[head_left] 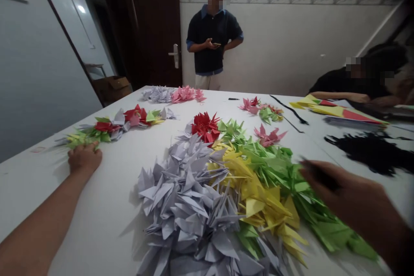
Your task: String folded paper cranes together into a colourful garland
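My left hand (84, 156) is at the near end of a row of mixed folded paper cranes (106, 127). Its fingers curl down over a yellow-green paper crane (79, 137), and the fingertips are hidden. My right hand (343, 185) is blurred above the right side of a big heap, fingers closed around a small dark thing (320, 176) whose kind I cannot make out. The heap holds grey-lilac cranes (190, 198), yellow cranes (255, 194), green cranes (274, 159) and a red cluster (205, 127) at its far end.
Pink cranes (270, 135) and black cords (371, 148) lie on the white table (106, 207). Paper sheets (346, 112) are stacked at right. More cranes (184, 94) sit at the far edge. One person (213, 43) stands holding a phone; another (343, 82) leans at right.
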Demonstrator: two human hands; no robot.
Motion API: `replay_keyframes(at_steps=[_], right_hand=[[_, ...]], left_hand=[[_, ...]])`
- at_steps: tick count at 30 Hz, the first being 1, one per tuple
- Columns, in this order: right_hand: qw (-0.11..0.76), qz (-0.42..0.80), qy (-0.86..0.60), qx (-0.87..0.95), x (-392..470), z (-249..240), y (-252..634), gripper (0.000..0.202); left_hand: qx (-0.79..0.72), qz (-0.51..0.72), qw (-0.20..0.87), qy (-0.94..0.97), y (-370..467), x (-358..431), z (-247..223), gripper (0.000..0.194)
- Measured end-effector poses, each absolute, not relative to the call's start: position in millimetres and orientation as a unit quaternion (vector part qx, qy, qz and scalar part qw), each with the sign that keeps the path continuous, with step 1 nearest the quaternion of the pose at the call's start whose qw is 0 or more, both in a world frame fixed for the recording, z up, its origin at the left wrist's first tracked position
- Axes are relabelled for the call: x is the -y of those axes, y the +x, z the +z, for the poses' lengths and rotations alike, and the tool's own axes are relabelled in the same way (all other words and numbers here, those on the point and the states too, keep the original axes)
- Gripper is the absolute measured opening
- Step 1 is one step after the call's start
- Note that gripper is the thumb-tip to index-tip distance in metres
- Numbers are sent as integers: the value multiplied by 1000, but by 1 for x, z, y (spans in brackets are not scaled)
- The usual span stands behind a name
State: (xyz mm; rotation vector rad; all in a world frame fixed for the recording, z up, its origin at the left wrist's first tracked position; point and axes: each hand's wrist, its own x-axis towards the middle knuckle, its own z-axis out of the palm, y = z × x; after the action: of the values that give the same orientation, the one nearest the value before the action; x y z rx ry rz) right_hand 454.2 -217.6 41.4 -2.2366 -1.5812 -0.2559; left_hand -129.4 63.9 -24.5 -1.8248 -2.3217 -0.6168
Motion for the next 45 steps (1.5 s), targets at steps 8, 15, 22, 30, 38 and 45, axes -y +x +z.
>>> replay_keyframes(at_steps=[8, 15, 22, 30, 38, 45], right_hand=[[7, -64, -800, 596, 174, 31, 408, 21], [-38, -15, -826, 563, 181, 25, 432, 26], [22, -6, -847, 532, 191, 38, 445, 32], [209, -11, -776, 595, 192, 74, 404, 43], [469, 42, -498, 728, 222, 105, 323, 26], [436, 96, -476, 757, 214, 86, 316, 9]], left_hand=[[751, -242, 51, -612, -116, -43, -24, 43], [737, -300, 23, -605, -104, -20, -24, 65], [691, -439, -38, -573, -86, 6, -25, 57], [511, -670, -154, -516, 6, 32, 33, 73], [197, -620, -379, -658, 143, 139, 87, 67], [235, -504, -681, -476, 146, 146, 80, 46]])
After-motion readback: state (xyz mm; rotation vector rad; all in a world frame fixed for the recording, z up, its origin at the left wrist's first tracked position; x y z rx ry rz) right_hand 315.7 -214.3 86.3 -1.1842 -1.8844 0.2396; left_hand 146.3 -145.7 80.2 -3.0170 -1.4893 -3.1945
